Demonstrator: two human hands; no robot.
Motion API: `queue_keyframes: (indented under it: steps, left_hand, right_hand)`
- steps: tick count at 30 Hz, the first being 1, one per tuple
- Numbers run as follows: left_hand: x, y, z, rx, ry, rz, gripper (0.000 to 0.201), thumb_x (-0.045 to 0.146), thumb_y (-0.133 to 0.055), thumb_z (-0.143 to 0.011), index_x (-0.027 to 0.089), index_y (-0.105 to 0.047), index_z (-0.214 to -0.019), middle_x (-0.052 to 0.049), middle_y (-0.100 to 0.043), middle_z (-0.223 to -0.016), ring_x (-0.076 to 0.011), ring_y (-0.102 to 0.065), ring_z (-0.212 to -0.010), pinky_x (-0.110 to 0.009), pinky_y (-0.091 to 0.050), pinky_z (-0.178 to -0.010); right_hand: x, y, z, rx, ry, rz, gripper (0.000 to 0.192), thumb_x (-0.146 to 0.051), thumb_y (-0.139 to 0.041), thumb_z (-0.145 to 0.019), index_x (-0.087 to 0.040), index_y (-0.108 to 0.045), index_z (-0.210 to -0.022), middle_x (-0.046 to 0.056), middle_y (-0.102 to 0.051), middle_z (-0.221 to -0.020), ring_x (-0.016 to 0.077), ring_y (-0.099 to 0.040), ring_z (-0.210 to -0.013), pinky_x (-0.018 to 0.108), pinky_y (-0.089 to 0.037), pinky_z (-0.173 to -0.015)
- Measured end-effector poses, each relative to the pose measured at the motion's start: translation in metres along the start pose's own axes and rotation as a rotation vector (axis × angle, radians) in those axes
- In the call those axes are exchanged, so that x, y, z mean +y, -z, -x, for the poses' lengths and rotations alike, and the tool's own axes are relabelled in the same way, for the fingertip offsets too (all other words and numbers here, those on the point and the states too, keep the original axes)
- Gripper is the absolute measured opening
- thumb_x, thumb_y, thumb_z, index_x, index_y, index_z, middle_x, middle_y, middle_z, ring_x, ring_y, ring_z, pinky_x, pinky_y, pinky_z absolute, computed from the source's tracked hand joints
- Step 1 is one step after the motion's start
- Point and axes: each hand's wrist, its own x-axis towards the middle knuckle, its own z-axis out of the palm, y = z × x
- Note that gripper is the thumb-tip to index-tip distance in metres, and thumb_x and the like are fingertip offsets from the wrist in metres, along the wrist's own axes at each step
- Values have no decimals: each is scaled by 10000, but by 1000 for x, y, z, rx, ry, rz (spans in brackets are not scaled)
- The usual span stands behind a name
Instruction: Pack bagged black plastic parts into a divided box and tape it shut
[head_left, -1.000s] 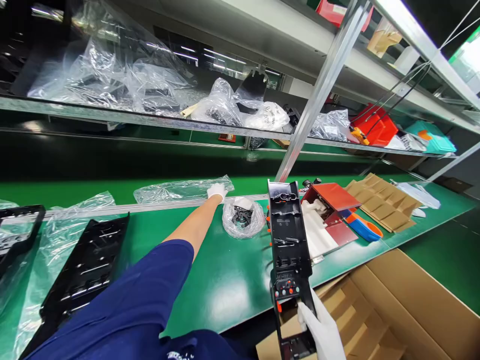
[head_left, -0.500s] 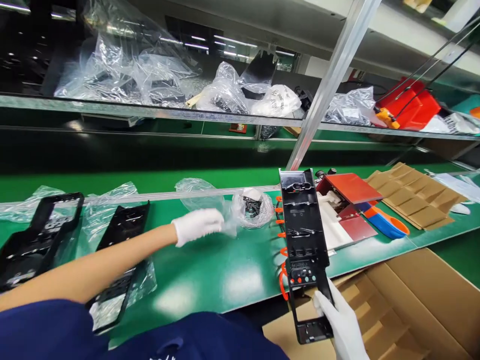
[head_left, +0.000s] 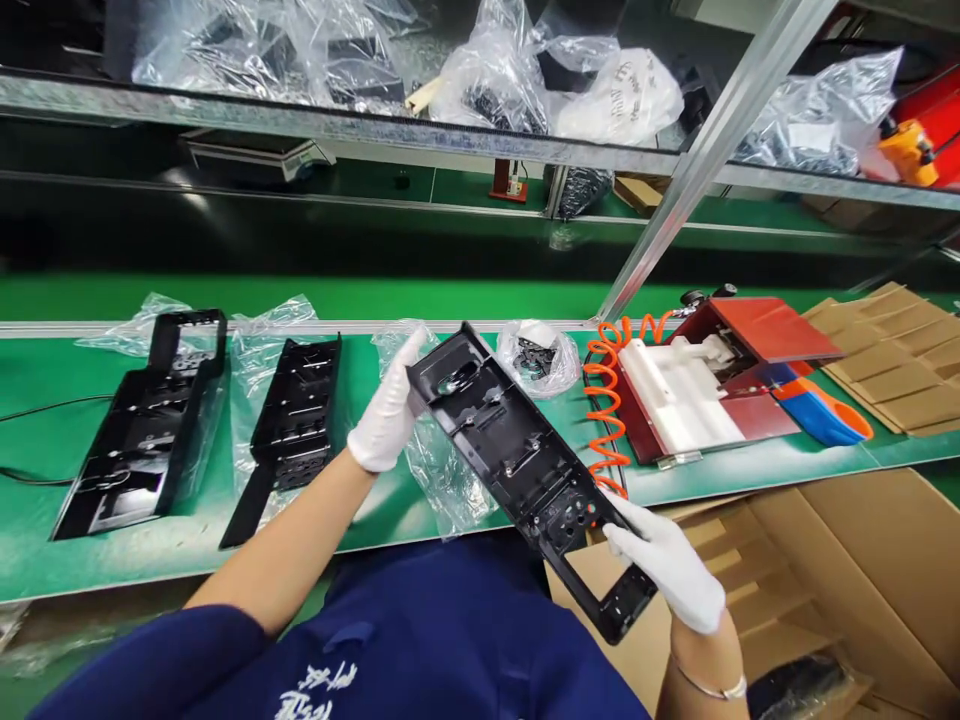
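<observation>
Black plastic panel (head_left: 525, 470) is hanging slantwise above the green worktop (head_left: 420, 510); the right hand (head_left: 667, 565) is clamping its near end, the left hand (head_left: 386, 415) is seemingly pinching a clear bag (head_left: 439, 470) against its far end.

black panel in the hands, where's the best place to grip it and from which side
Grip the black panel by its two short ends, coming in from outside each end. It is long, narrow and held tilted across the body, so end grips steady it. The left hand already has the far end, with a clear bag under it; the right hand pinches the near end by the open frame.
</observation>
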Motion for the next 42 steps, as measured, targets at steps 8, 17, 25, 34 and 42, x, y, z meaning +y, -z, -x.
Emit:
queue_keyframes:
  steps: [8,17,25,34,42]
  left_hand:
    - [3,-7,20,239,-129,100,401,535,-588,-907,253,-740,-1149,-37,-707,-1267,-250,-619,-1242,-361,-533,-1053]
    - [1,-2,43,191,154,196,489,516,-626,-897,342,-631,-1353,3,-747,-953,-66,-491,-441,-174,-313,-274]
    - [11,-2,52,188,89,111,445,544,-584,-914,323,-688,-1287,-28,-750,-938,-86,-485,-390,-228,-273,-252]
    - [25,-4,55,165,80,129,527,645,-622,-848,296,-731,-1226,3,-675,-696,-78,-356,-325,-269,-235,-259]
    - [15,-3,53,178,128,146,438,568,-632,-873,322,-732,-1222,-4,-715,-784,-86,-398,-348,-274,-231,-272]
  right_hand:
    - [-2,3,25,109,15,-647,567,-490,-764,-678,-237,-728,-1184,58,-630,-766,88,-356,-479,219,-277,-374]
    - [5,-5,31,339,89,-864,640,-746,-575,-783,-223,-741,-1112,16,-509,-695,50,-212,-449,163,-148,-334]
    - [4,-7,25,400,141,-826,609,-750,-577,-815,-227,-741,-1079,2,-517,-670,40,-216,-425,156,-163,-305]
    - [8,-5,22,384,123,-832,540,-687,-572,-865,-220,-746,-1070,-7,-469,-649,52,-195,-429,177,-164,-298]
    - [7,-6,19,371,124,-863,562,-699,-601,-844,-201,-747,-1059,-29,-470,-633,25,-211,-412,122,-190,-303]
